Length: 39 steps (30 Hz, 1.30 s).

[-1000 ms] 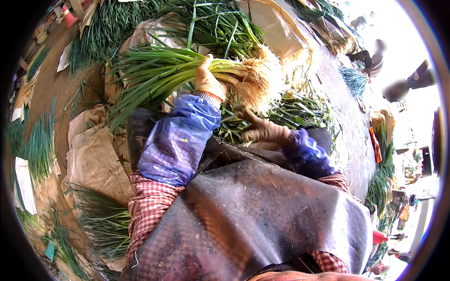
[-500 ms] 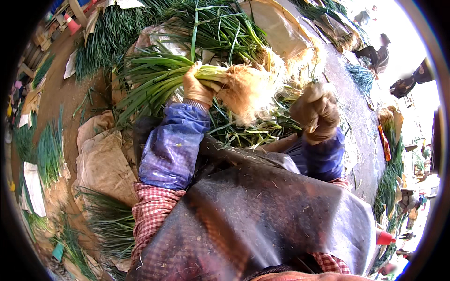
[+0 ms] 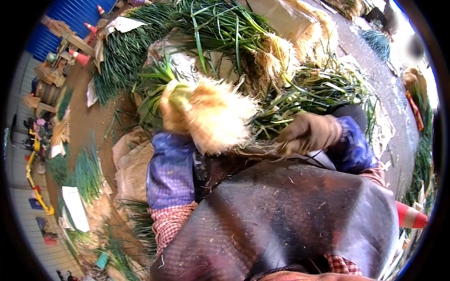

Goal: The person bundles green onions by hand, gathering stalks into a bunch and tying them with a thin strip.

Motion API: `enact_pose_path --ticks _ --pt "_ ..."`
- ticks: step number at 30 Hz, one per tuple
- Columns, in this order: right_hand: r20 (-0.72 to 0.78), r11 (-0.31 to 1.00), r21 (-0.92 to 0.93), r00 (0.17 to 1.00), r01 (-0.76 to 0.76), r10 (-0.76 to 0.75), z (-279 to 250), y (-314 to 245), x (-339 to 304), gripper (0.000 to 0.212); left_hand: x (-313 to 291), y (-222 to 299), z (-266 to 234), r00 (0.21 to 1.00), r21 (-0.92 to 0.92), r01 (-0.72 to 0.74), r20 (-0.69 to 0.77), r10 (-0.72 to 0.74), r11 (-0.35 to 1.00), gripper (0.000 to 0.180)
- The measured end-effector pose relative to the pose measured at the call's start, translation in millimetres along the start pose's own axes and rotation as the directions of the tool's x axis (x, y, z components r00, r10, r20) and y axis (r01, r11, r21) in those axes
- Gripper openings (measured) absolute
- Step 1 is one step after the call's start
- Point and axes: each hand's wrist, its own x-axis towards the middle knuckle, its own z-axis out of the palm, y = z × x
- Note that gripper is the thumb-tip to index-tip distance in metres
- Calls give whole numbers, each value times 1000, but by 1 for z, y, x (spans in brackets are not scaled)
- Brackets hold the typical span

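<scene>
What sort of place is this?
Probably a vegetable market or produce-packing area: heaps of long green stalks lie around, the left hand holds a bunch with bushy roots, and traffic cones show near a blue corrugated wall.

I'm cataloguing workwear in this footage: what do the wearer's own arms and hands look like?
Each forearm has a glossy blue-purple sleeve cover, with a red-and-white checked sleeve showing beyond it toward the elbow. The left hand and right hand appear to wear tan-brown gloves; blur hides finer detail.
</scene>
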Motion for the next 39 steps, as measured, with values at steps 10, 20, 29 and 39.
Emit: enact_pose_path --ticks 10,20,29,39 --pt "-617 546 -635 784 -546 65 -69 79 -30 76 -130 109 -24 870 -383 396 447 -208 834 56" --pt "-119 885 261 923 386 -367 -29 69 163 87 -141 114 32 819 -171 473 448 -359 864 58" --pt "-166 543 535 710 648 -684 -93 55 104 34 -163 117 45 836 -121 477 366 -408 870 60" --pt "-220 640 -620 884 -454 413 -147 120 27 58 -171 133 70 897 -92 422 188 -401 902 60"
